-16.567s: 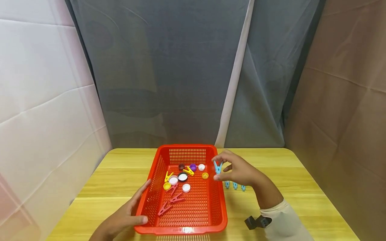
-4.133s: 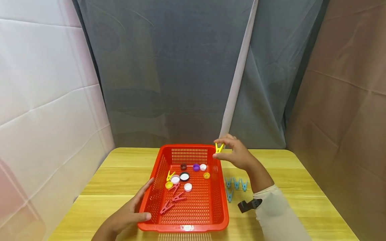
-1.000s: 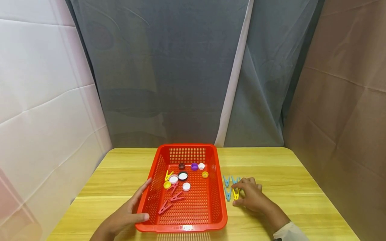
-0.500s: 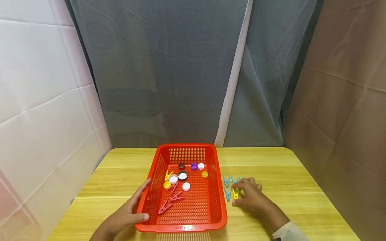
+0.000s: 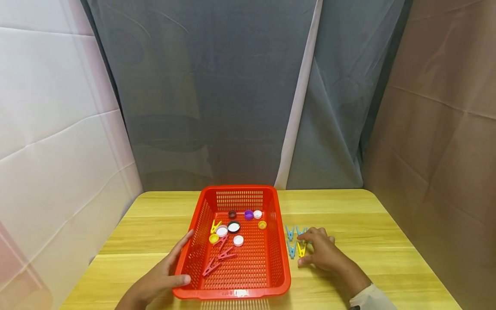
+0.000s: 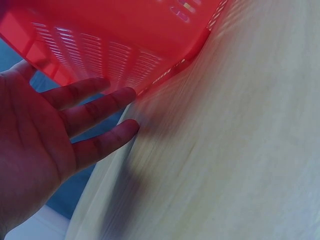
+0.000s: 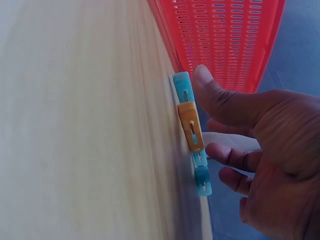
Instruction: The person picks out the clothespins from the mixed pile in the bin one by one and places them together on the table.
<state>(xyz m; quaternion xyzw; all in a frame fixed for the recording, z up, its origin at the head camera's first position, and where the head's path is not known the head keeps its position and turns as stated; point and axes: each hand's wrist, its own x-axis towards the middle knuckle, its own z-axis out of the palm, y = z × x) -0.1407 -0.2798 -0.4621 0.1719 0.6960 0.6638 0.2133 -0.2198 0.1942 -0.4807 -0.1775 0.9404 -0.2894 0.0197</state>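
Note:
My left hand [image 5: 160, 275] rests at the left side of the red basket [image 5: 277, 284], thumb over its rim. In the left wrist view its fingers [image 6: 102, 112] are straight and spread beside the basket's outer wall. My right hand [image 5: 323, 252] is low over the table, thumb and fingers parted around a yellow clothespin [image 5: 301, 249]. The right wrist view shows that clothespin [image 7: 190, 126] lying on the table, apart from the thumb. Several blue clothespins [image 5: 292, 249] lie beside it, one partly hidden by my fingers.
Inside the basket are pink clothespins [image 5: 211, 268], another yellow clothespin [image 5: 215, 226], and several bottle caps, among them a black-rimmed one [image 5: 234, 227] and a purple one [image 5: 249, 214]. The wooden table [image 5: 341, 206] ends at a grey curtain [image 5: 232, 107].
The yellow clothespin went from the basket to the table beside the blue ones, carried by my right hand, whose fingers have since loosened from it. Earlier, that hand held a blue clothespin. Left hand stayed.

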